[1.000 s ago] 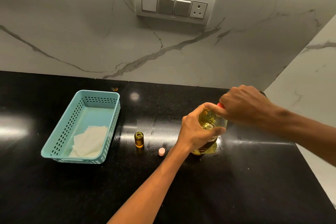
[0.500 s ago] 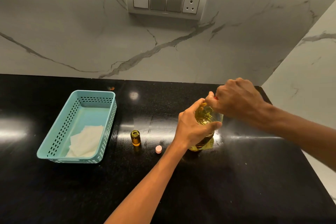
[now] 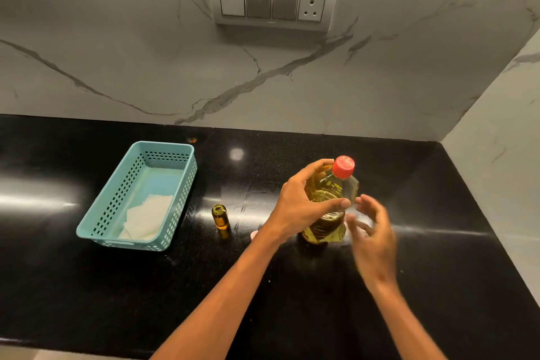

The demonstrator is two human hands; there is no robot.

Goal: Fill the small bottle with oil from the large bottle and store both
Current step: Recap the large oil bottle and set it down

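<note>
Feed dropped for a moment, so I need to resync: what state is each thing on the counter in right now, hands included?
Large bottle: upright on the counter, red cap on, oil inside.
Small bottle: upright, uncapped, amber.
Pink cap: lying on the counter, mostly hidden by the left forearm.
Basket: holds only a white tissue.
Left hand: gripping the large bottle.
Right hand: open, blurred, off the bottle.

A home kitchen: a polished black granite countertop (image 3: 409, 286) meets a marble-veined backsplash (image 3: 117, 52) carrying a wall switch-and-socket panel (image 3: 273, 3).
</note>
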